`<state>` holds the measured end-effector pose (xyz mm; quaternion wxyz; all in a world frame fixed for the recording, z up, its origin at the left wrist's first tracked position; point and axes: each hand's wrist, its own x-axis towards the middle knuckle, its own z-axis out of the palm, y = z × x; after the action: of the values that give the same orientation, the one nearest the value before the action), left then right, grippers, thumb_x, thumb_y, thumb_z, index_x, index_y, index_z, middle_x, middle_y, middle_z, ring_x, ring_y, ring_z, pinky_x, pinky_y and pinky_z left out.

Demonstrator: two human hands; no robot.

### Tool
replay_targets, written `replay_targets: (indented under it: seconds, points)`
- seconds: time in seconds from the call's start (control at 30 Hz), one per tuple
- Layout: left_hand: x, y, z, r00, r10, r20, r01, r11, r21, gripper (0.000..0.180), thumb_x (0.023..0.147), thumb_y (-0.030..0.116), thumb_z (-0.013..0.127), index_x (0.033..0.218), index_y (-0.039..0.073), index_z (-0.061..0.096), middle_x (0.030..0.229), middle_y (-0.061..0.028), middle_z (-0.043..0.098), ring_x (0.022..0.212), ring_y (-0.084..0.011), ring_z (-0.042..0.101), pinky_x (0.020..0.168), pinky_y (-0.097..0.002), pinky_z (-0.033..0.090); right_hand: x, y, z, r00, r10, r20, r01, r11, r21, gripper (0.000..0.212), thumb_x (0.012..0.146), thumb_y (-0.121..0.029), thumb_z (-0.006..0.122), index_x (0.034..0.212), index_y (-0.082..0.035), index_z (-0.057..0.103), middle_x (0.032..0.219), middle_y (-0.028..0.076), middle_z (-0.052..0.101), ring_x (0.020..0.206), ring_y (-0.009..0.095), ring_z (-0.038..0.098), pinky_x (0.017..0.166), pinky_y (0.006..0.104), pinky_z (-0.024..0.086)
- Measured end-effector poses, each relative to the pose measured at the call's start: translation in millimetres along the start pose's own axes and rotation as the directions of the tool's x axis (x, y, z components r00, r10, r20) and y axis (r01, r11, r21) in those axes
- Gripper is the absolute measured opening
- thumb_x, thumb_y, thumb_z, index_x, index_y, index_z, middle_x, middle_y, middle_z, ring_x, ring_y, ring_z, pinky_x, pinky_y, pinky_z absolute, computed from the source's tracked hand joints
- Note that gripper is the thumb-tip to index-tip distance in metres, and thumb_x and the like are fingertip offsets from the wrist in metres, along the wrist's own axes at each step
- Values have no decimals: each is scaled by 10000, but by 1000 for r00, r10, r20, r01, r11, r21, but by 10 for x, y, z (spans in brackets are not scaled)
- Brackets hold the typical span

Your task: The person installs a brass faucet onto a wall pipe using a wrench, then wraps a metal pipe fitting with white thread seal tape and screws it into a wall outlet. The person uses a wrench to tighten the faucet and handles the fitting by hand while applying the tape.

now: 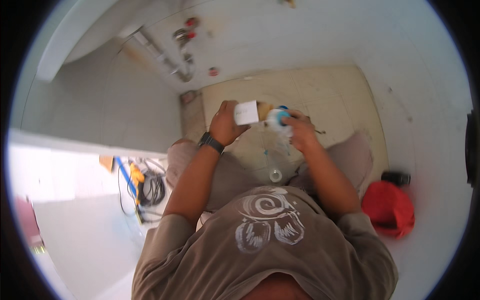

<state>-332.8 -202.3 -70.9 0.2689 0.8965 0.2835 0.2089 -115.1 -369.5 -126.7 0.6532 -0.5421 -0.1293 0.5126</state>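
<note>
My left hand, with a dark watch on its wrist, grips a small white cardboard box. The box's brown inside shows at its right end, so that end seems open. Close beside it, my right hand pinches a white round piece with a blue centre; its exact kind is blurred. The two held things are almost touching above the tiled floor. Between my knees lies what looks like a clear plastic bottle, with a white ring-shaped end toward me. Small blue bits near it are too blurred to name.
A white basin overhangs at upper left, with a metal drain pipe and red-marked valve on the wall. At right are a red cloth or bag and a black object. A yellow corded tool lies left.
</note>
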Motion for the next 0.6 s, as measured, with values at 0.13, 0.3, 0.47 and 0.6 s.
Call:
replay_targets:
  seconds: [0.13,0.3,0.47,0.6]
  points:
    - [-157,59,-577,933,-191,-304,126,967,-222,817,731,356,914,1340,11,494,1226,-236,607,1083,-416,631,918,-483,524,126,-18,-494,995,-1,99,-16,986,165,361,884,-76,695,1225,7,612,1087,113,685,999,263,688,903,385,572]
    - [-1400,-1,-1213,749,-262,-609,157,963,-221,746,893,333,756,1444,-33,410,1313,-268,573,1211,-412,591,1046,-473,463,287,59,-720,985,149,85,-160,977,141,378,946,-121,607,1290,32,572,1231,180,641,1149,360,633,948,524,545]
    - [-3050,-664,-922,273,-750,-602,672,597,-438,748,888,388,761,1410,-41,438,1286,-251,607,1209,-339,607,1031,-427,469,468,217,-758,965,259,39,-259,966,-3,392,981,-143,552,1329,36,541,1247,192,622,1141,372,627,913,515,553]
    - [-4818,-1105,-811,-7,-906,-423,958,116,-263,805,770,507,807,1305,-37,552,1130,-242,696,1014,-353,698,943,-426,540,595,244,-797,932,329,152,-326,944,-48,392,981,-146,553,1326,40,545,1237,180,623,1136,359,627,927,502,546]
